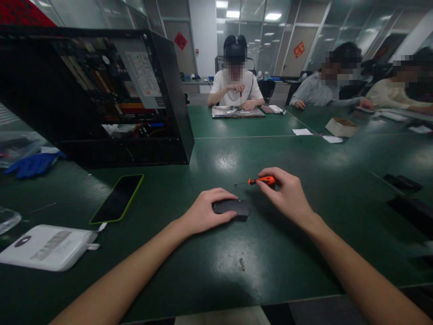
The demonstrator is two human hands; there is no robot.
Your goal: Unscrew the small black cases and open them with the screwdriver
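Note:
A small dark block [238, 209] lies on the green table [216, 253], with my left hand [211, 210] closed around its left part, fingers along the far side and thumb along the near side. To the right, my right hand [286, 192] grips the orange and black handle of a screwdriver [267, 180]. The screwdriver's thin shaft points left, just beyond the block, and its tip is apart from the block.
An open black computer case [176, 104] stands at the back left. Left of my hands are a green-edged phone [118, 198], a white box-like device [50, 247] and a blue glove [32, 165]. Across the table, a person [236, 85] holds a tool over a flat panel [237, 112].

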